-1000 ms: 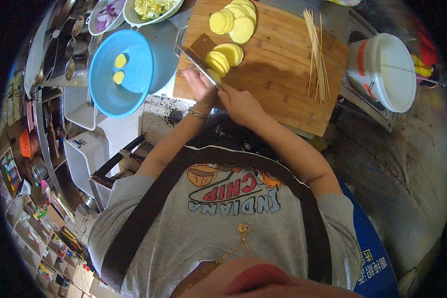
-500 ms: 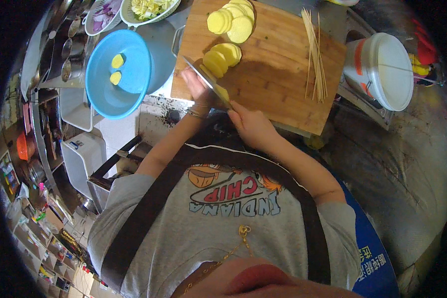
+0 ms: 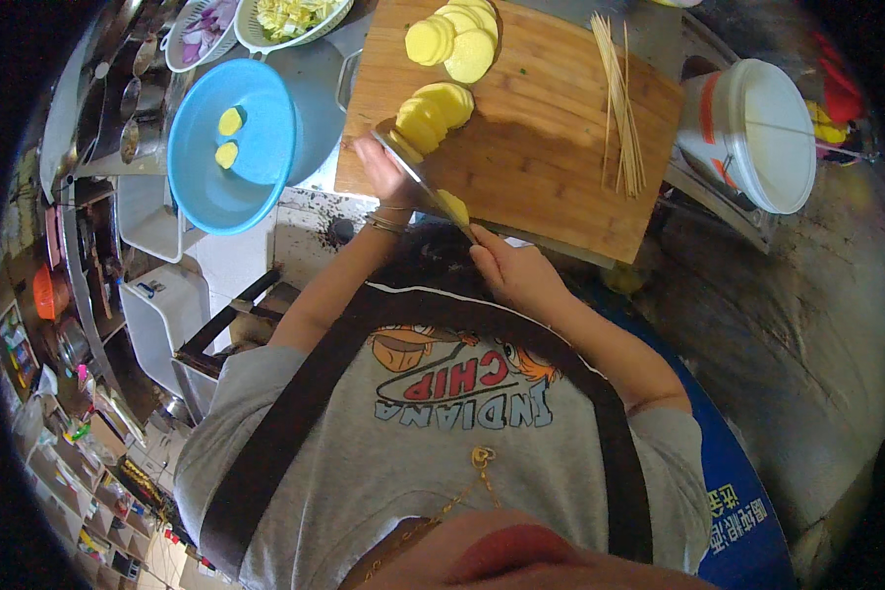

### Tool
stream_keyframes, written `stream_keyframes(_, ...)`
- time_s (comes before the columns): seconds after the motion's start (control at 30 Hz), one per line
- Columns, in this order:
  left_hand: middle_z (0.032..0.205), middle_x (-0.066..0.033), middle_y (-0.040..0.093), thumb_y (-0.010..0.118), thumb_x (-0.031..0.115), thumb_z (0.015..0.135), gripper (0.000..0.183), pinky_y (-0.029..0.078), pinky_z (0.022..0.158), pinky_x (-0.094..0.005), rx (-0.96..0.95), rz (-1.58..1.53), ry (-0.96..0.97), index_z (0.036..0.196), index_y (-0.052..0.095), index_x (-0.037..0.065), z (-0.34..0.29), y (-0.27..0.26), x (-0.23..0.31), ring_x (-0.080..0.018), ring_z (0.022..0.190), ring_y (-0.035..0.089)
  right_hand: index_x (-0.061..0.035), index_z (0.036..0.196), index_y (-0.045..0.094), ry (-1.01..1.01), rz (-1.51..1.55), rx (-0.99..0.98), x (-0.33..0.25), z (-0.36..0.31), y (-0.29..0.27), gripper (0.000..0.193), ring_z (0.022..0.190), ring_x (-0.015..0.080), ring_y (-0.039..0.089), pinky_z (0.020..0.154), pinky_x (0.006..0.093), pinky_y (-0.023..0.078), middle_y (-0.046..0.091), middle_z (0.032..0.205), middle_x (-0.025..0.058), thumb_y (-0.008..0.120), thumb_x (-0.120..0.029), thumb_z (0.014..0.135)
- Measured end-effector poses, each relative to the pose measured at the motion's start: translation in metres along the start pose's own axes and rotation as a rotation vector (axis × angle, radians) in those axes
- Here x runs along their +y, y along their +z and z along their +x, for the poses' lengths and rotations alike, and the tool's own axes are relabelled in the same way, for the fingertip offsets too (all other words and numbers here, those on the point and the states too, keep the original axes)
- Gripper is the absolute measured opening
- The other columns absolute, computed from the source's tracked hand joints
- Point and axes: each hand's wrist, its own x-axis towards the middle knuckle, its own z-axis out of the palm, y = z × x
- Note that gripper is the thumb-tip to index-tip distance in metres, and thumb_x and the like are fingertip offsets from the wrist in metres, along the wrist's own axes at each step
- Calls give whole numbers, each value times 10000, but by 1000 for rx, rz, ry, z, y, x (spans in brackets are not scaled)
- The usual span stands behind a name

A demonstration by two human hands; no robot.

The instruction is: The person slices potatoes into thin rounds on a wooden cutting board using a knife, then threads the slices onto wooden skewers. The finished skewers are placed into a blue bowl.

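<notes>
My right hand is closed round the handle of a kitchen knife, whose blade slants up and left across the near left edge of the wooden cutting board. A yellow slice lies against the blade near the handle. Just left of the blade is my left hand, fingers bent close to it; whatever they grip is hidden behind the knife. Beyond the blade, a leaning row of yellow potato-like slices rests on the board. Farther back sits a second group of slices.
Thin wooden skewers lie on the board's right side. A white bucket stands right of it. On the left, a blue basin holds two yellow pieces. Behind it are baskets of chopped purple onion and pale green leaves.
The knife and my right hand have shifted a little to the right and toward me. My left hand has hardly moved, and the slices stay in their groups.
</notes>
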Motion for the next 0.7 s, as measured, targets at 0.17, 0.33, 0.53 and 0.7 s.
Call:
stream_keyframes(0.17, 849, -198, 431, 432, 196, 830, 246, 342, 709, -425, -48, -177, -83, 932, 469, -25, 4, -1, -1, -358, 796, 419, -120, 1160, 436, -68, -18, 56, -2, 10, 2, 377, 738, 439, 568, 665, 518, 455, 587, 788, 268, 350, -378, 899)
stream_keyframes(0.33, 826, -197, 434, 409, 156, 829, 209, 345, 715, -431, -9, -109, -90, 905, 467, -30, 12, -18, 22, -358, 794, 423, -70, 1165, 476, -57, 11, 45, -16, 50, -1, 402, 803, 437, 557, 730, 502, 442, 583, 867, 265, 375, -348, 894)
stream_keyframes(0.53, 866, -158, 488, 444, 90, 838, 159, 400, 738, -372, -170, -302, -303, 955, 469, -14, 20, -43, 31, -281, 811, 489, -59, 1115, 489, -72, -42, 98, -20, 84, 13, 419, 832, 443, 561, 758, 516, 436, 587, 874, 274, 326, -381, 902)
stream_keyframes(0.7, 882, -58, 536, 583, 14, 783, 253, 441, 751, -253, -342, -665, -508, 1001, 455, 24, 16, -71, 31, -123, 812, 528, -71, 1088, 507, -69, -48, 156, -11, 101, 27, 411, 833, 441, 561, 752, 519, 435, 587, 872, 271, 328, -389, 898)
